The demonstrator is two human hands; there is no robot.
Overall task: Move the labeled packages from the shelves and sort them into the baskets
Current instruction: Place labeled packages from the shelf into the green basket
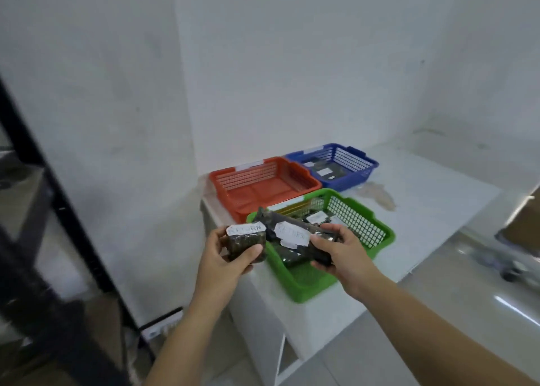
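My left hand (226,257) grips a small dark package (246,244) with a white label reading RETURN, held just left of the green basket (377,233). My right hand (339,254) holds a longer dark package (295,233), also labelled RETURN, over the near left part of the green basket. That basket holds several dark labelled packages. Behind it stand an orange basket (263,181) with nothing visible inside and a blue basket (344,163) with dark labelled packages in it.
The baskets stand on a white counter (423,198) in a corner of white walls. A black metal shelf frame (43,181) runs down the left side, blurred. A power strip (160,327) lies on the floor below. A wheeled object shows at the right edge.
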